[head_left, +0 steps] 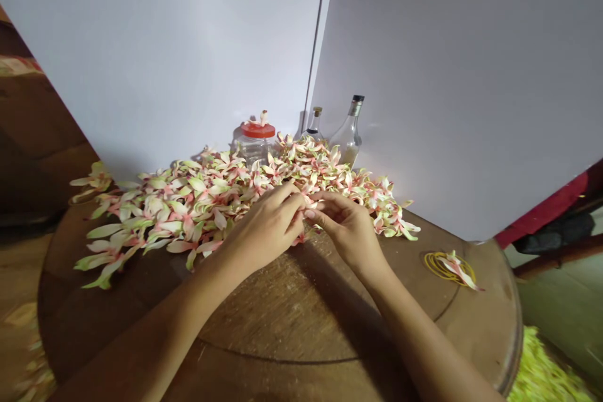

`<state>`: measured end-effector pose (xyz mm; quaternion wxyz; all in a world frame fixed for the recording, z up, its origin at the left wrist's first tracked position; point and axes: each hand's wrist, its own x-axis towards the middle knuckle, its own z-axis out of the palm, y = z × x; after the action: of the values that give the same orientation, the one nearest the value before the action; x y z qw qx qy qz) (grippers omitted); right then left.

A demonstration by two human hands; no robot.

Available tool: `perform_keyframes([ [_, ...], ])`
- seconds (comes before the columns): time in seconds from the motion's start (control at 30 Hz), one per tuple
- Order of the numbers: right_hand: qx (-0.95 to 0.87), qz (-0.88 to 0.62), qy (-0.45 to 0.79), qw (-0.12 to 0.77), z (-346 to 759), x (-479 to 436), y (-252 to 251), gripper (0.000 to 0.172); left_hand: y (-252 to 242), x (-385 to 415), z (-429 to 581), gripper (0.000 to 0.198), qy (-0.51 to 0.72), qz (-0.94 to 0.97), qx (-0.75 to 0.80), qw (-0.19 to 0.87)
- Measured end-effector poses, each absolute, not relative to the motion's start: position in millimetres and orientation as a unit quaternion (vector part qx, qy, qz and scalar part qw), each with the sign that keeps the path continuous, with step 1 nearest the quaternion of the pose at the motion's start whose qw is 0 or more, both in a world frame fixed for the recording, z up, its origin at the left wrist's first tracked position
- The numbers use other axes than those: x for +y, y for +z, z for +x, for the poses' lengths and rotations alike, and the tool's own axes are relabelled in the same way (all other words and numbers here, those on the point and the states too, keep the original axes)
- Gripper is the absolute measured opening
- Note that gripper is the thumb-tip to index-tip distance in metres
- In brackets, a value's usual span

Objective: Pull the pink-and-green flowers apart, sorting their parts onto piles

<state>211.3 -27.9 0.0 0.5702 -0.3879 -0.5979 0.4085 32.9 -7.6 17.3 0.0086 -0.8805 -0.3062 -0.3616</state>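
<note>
On the round wooden desk (292, 326), right at the front edge of the flower pile (198, 201), my left hand (268, 229) and right hand (346, 226) meet fingertip to fingertip, both pinching one flower (315, 202). Red-lidded jar (255, 138) and glass bottles (348, 132) sit behind the pile, yellow rubber bands (440, 264) off to the right.

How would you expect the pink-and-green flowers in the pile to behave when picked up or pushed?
The flowers have thin, splayed petals, so probably light, floppy and easily bruised. Loosely heaped on the table, they would likely scatter if pushed rather than roll.
</note>
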Motion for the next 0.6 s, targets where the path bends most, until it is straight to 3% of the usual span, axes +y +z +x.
perform_keyframes([
  [0.17, -0.674, -0.426, 0.294, 0.527, 215.2, -27.8, -4.3, 0.032, 12.9, -9.1, 37.5, 0.014, -0.375, -0.873, -0.312, -0.009],
  [0.47, -0.682, -0.508, 0.163, 0.500, 214.7, -26.6, -1.7, 0.029, 6.4, -2.7, 40.5, 0.021, -0.531, -0.782, -0.322, 0.060],
  [0.53, -0.649, -0.531, 0.160, 0.520, 215.4, -24.2, -2.6, 0.025, 11.6, -0.9, 37.4, 0.019, -0.605, -0.715, -0.349, 0.034],
  [0.6, -0.603, -0.520, 0.195, 0.573, 211.7, -23.6, -3.3, 0.022, 15.2, 1.1, 36.7, 0.010, -0.672, -0.624, -0.393, -0.068],
])
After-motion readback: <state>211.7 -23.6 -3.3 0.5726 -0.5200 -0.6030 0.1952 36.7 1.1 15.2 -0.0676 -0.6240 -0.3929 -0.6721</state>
